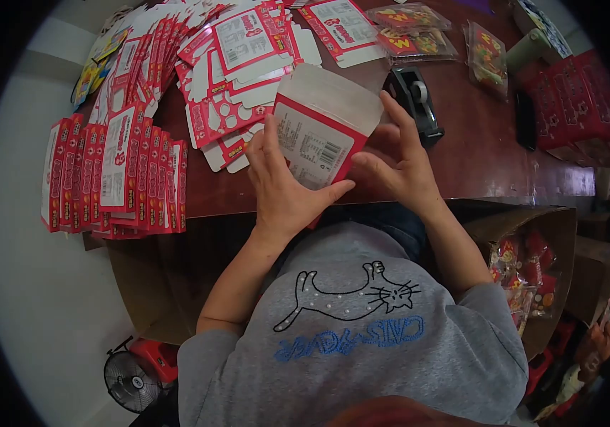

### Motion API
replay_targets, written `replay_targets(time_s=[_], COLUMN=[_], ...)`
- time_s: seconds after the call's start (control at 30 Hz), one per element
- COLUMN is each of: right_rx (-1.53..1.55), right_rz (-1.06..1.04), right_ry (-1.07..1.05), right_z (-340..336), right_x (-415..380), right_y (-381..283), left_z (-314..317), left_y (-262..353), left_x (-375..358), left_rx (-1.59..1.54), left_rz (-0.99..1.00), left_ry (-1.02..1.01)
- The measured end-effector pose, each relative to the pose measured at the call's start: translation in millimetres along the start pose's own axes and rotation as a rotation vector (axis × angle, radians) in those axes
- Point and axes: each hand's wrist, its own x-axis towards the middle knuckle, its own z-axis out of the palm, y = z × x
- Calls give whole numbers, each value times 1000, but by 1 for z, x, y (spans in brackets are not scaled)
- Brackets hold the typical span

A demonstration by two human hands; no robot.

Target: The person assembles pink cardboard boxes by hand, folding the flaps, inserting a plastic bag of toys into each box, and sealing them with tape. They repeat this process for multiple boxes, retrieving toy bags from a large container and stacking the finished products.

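Observation:
A red and white printed carton is held up over the table's front edge, its pale end flap raised at the top. My left hand grips the carton's left side and lower edge, thumb across the bottom corner. On the right side, my right hand has its fingers bent, with the index fingertip by the flap and the thumb near the printed panel. Behind the right hand stands a black tape dispenser. Flat printed cartons lie in a loose heap beyond the left hand.
Red cartons stand in a row at the table's left edge. Clear candy packets lie at the back right, near stacked red boxes. Below the right edge sits a cardboard box of packets. A fan stands lower left.

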Motion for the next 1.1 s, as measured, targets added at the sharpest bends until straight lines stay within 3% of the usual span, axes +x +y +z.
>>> replay_targets(time_s=[0.03, 0.13, 0.23, 0.3, 0.37, 0.5, 0.63, 0.7, 0.8, 0.87, 1.1], right_rx=[191, 240, 304, 303, 279, 326, 320, 306, 243, 246, 165], right_rz=[105, 98, 277, 238, 276, 294, 217, 149, 208, 286, 438], right_ry=[-25, 68, -192, -239, -246, -294, -228, -24, -68, -101, -79], right_z=[1, -13, -33, -32, -42, -41, -32, -16, -19, -20, -14], right_x=[-2, 0, -1, -1, -4, -6, -7, -7, -1, 6, 24], right_y=[3, 11, 17, 25, 17, 23, 31, 28, 23, 19, 1], left_z=[1, 9, 9, 8, 9, 6, 12, 11, 7, 5, -4], left_y=[-4, -29, -34, -34, -19, -42, -52, -40, -41, -51, -23], left_x=[2, 4, 1, 1, 4, 7, 12, 17, 26, 27, 50], left_rx=[-3, -370, -685, -726, -980, -886, -889, -1007, -1051, -940, -751], left_rz=[7, -3, -37, -100, -247, -255, -280, -380, -452, -463, -436], left_ry=[-3, -22, -185, -203, -165, -304, -181, -163, -118, -344, -356])
